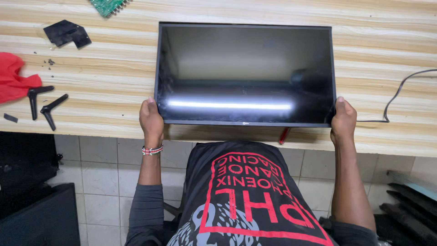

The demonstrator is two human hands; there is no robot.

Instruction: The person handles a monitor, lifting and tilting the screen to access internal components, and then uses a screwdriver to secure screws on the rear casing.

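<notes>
1. Flat screen panel [245,73] lies face up on wooden table [109,77], near edge.
2. Left hand [151,119] clasps its near-left corner.
3. Right hand [343,119] clasps its near-right corner; panel spans between both.

Glossy black flat screen [245,73] on a pale wood-grain striped table [114,77], red cloth [11,77] beside.

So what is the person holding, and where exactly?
A flat black screen lying on the wooden table: left hand at its lower left corner, right hand at its lower right.
</notes>
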